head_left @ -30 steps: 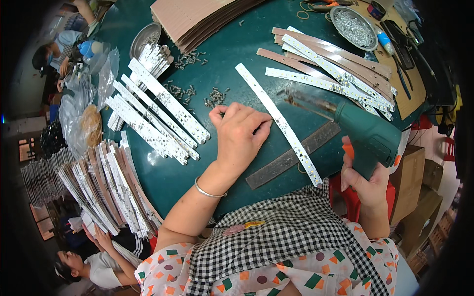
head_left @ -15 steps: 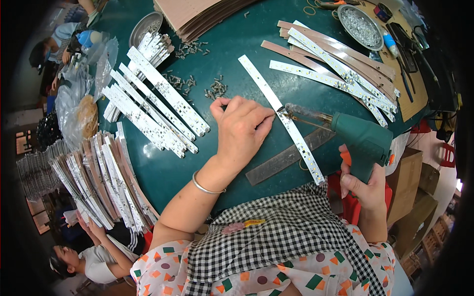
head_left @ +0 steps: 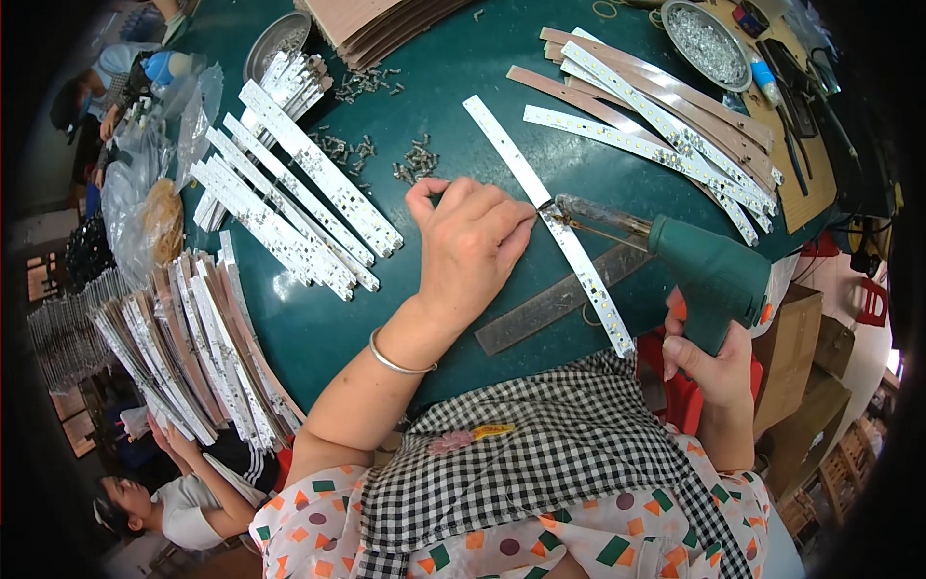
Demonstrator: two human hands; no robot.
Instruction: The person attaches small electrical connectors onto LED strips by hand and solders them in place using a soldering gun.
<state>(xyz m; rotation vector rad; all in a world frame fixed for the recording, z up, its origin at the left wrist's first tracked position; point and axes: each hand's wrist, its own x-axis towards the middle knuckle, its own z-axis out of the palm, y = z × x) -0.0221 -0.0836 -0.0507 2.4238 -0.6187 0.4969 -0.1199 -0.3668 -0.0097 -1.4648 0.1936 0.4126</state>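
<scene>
In front of me a white LED strip board (head_left: 585, 268) lies aslant across the green table, its lower end near my apron. My right hand (head_left: 709, 359) is wrapped round the handle of a green soldering gun (head_left: 709, 270), whose tip reaches the middle of the strip. From the other side, my left hand (head_left: 473, 241) pinches at that same spot with thumb and forefinger. What lies between those fingertips is too small to make out. A dark flat bar (head_left: 559, 301) rests beneath the strip.
Piled strip boards (head_left: 299, 193) lie at left, and more strips (head_left: 666, 135) at right. Loose small metal parts (head_left: 417, 159) are scattered beyond my left hand. A metal bowl (head_left: 707, 43) stands at the far right. Another person (head_left: 193, 492) sits at lower left.
The view has shifted slightly, so the piles at left appear a little higher and further left. Both hands, the strip and the soldering gun keep nearly the same places relative to one another.
</scene>
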